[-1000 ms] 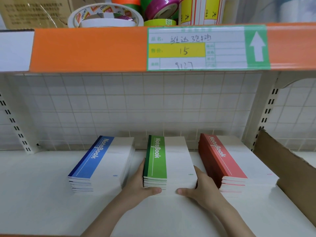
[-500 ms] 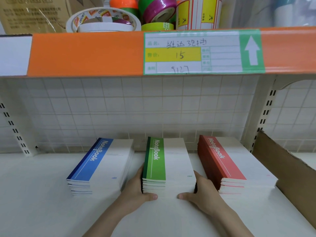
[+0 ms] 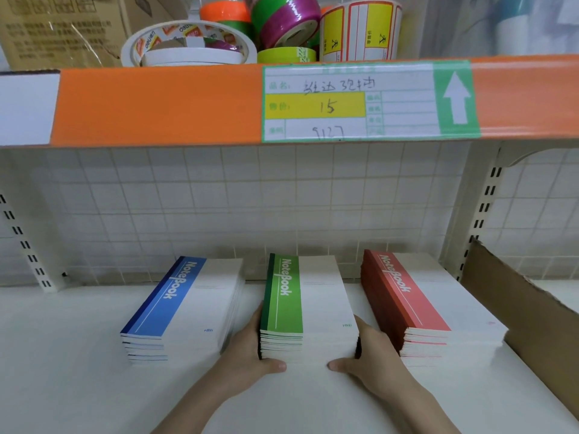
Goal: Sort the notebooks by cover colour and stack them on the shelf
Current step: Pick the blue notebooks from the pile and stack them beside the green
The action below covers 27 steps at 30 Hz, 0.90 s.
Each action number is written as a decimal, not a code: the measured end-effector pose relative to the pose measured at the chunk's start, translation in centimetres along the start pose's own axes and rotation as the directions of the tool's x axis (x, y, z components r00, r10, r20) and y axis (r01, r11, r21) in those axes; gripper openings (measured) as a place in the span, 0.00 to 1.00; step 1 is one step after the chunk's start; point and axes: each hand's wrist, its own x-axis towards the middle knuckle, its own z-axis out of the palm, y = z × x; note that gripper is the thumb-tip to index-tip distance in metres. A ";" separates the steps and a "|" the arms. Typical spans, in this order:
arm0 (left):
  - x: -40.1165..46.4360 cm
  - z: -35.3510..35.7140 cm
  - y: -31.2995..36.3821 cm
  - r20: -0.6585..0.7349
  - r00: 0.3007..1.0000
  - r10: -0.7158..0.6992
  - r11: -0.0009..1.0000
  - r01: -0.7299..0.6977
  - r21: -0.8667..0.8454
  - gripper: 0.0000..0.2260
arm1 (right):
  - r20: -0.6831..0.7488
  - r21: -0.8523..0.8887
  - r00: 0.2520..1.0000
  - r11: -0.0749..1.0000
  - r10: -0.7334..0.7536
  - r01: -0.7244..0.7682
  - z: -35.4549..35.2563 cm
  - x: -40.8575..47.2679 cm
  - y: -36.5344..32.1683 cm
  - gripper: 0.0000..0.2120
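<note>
White shelf, backed by a wire grid, carrying three notebook stacks side by side and apart. Overhead, orange shelf edge with a handwritten price label reading 15 beside a white arrow; above it, tape rolls, sticker roll and a carton. Far right, a brown cardboard sheet leaning just beside the red stack. Blue stack at left, lying at a slant. Green stack in the middle, flat on the shelf, clasped from both sides. Left hand flat against the stack's left side, thumb wrapped across the front bottom corner. Right hand mirroring it on the right side, thumb along the front edge; other fingers hidden behind the stack.
</note>
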 end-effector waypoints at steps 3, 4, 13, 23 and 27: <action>0.1 -0.1 -0.1 0.000 1.000 -0.001 1.000 0.001 0.024 0.44 | 0.015 0.014 1.000 1.000 0.014 -0.014 0.0 0.1 0.0 0.31; 0.1 -0.1 -0.1 0.004 1.000 0.005 1.000 -0.005 0.024 0.45 | 0.017 0.019 1.000 1.000 0.015 -0.015 -0.1 0.1 -0.1 0.33; 0.5 -0.9 1.8 -0.004 0.999 -0.041 0.955 0.038 -0.296 0.26 | -0.038 0.314 0.986 0.939 0.161 -0.141 -0.7 -0.5 -2.5 0.24; 0.1 -1.1 6.7 -0.139 0.990 -0.020 0.997 0.009 -0.080 0.21 | -0.194 -0.004 0.975 0.994 0.109 -0.112 -2.8 -0.6 -5.5 0.28; 0.3 -0.6 8.5 -0.117 0.993 -0.020 0.997 0.030 0.078 0.27 | -0.193 -0.046 0.977 0.994 0.087 -0.098 -4.7 -0.9 -5.9 0.24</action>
